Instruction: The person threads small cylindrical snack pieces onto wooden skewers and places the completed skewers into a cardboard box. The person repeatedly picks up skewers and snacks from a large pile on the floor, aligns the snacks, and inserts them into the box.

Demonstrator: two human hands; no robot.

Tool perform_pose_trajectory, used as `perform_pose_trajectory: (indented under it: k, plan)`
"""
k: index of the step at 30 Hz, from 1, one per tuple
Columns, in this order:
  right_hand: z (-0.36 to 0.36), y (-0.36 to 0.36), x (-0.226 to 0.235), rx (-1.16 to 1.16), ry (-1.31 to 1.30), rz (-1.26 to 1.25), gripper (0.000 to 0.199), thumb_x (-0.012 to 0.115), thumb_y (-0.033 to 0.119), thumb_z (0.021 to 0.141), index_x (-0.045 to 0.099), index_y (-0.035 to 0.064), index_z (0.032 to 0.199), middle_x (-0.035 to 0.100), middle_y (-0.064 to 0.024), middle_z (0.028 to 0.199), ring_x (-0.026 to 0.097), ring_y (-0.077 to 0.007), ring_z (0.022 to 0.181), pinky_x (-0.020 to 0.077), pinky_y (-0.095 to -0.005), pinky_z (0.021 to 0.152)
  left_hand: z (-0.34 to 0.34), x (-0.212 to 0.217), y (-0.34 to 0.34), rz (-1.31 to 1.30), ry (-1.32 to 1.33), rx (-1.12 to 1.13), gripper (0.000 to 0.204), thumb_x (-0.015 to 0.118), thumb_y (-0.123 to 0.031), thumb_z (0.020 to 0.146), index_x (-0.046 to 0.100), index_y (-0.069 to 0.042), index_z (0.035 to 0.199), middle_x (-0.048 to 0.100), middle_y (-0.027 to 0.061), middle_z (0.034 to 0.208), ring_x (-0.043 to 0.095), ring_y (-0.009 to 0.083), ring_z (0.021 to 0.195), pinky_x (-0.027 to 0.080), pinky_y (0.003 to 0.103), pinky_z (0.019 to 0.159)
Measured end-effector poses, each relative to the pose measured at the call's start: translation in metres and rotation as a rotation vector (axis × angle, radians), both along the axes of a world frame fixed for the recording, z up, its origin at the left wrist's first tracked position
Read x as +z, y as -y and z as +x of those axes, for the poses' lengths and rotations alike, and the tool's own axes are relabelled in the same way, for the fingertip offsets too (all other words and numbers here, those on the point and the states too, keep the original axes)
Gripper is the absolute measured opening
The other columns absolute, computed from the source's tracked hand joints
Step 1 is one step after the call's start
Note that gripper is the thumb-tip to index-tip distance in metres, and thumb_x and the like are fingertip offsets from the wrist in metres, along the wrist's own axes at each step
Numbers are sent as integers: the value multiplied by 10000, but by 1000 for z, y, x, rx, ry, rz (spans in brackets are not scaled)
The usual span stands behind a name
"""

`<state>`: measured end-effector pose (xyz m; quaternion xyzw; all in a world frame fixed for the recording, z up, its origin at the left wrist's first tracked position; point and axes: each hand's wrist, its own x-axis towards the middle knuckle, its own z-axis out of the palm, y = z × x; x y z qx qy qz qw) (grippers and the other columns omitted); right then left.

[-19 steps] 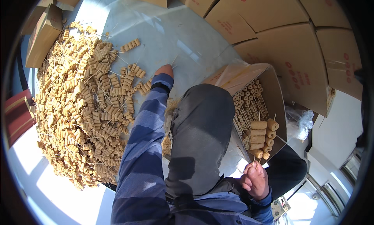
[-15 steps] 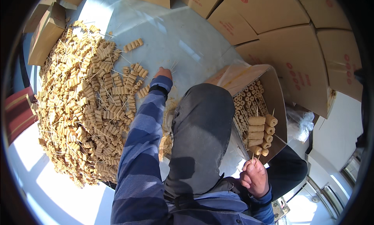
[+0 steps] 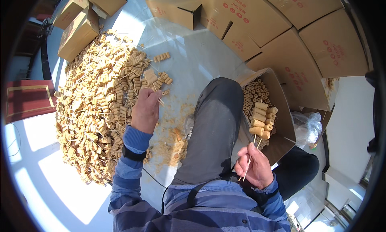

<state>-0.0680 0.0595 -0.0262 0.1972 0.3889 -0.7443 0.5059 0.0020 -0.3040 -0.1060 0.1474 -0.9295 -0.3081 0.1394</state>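
Low at the right, my right hand (image 3: 255, 165) grips the bare stick ends of two skewers (image 3: 262, 121) threaded with puffed, tan, hollow rolls. Their loaded ends point away from me, over an open cardboard box (image 3: 283, 127) packed with more such skewers (image 3: 254, 91). At the near right edge of a big heap of skewered rolls (image 3: 94, 111), my left hand (image 3: 146, 109) is closed, with thin stick ends (image 3: 161, 101) poking out beside its fingers. A pale skewered piece (image 3: 150, 76) shows just beyond those fingers; whether they hold it is unclear.
Closed cardboard boxes (image 3: 281, 55) are stacked at the far right, and more boxes (image 3: 78, 35) stand behind the heap. Tan crumbs (image 3: 173, 141) litter the floor left of my knee (image 3: 221, 111). A clear plastic bag (image 3: 307, 127) lies right of the open box.
My left hand has drawn back toward me and left, to the heap's edge. My right hand has risen slightly, still with the two skewers. The whole view has shifted.
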Motion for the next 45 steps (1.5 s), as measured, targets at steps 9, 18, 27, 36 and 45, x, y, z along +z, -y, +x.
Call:
perform_pose_trajectory:
  k: [9, 18, 27, 36, 45]
  plan:
    - [31, 4, 29, 71, -92, -146, 479, 351, 312, 1133, 490, -59, 1402, 587, -166, 1354, 572, -245, 1267, 497, -390, 1060, 16, 126, -154, -73, -250, -725, 415, 677, 7, 828, 628, 23, 1240, 600, 154, 1085, 636, 302, 888, 512, 404, 653]
    - [51, -44, 26, 38, -158, -235, 351, 405, 217, 1118, 545, -25, 1329, 632, -110, 1249, 629, -172, 1141, 505, -310, 1017, 31, 134, -219, -273, -242, -957, 351, 687, -80, 780, 661, 51, 1105, 583, 159, 1163, 614, 308, 1041, 529, 422, 883]
    - [53, -60, 16, -150, -422, -157, 254, 401, 201, 1113, 515, 37, 1270, 619, -64, 1064, 627, -148, 959, 544, -302, 908, 40, 146, -252, -225, -171, -1071, 440, 662, -79, 833, 588, 8, 1258, 563, 164, 1209, 582, 320, 1136, 478, 434, 1012]
    - [64, -77, 26, -15, -604, -5, 203, 405, 252, 1124, 514, 92, 1186, 523, -3, 839, 437, -49, 575, 479, -212, 564, -9, 130, -255, 1414, 5, -300, 872, 763, -296, 942, 201, -17, 1547, 436, 171, 1468, 459, 250, 1369, 411, 420, 1141]
    - [73, -94, 31, -1, -470, -38, 266, 405, 293, 1122, 514, 54, 1163, 591, -42, 888, 557, -76, 616, 510, -225, 560, -14, 116, -285, 1650, -36, -306, 582, 585, -398, 1043, 334, -83, 1463, 565, 122, 1328, 628, 214, 1166, 580, 358, 928]
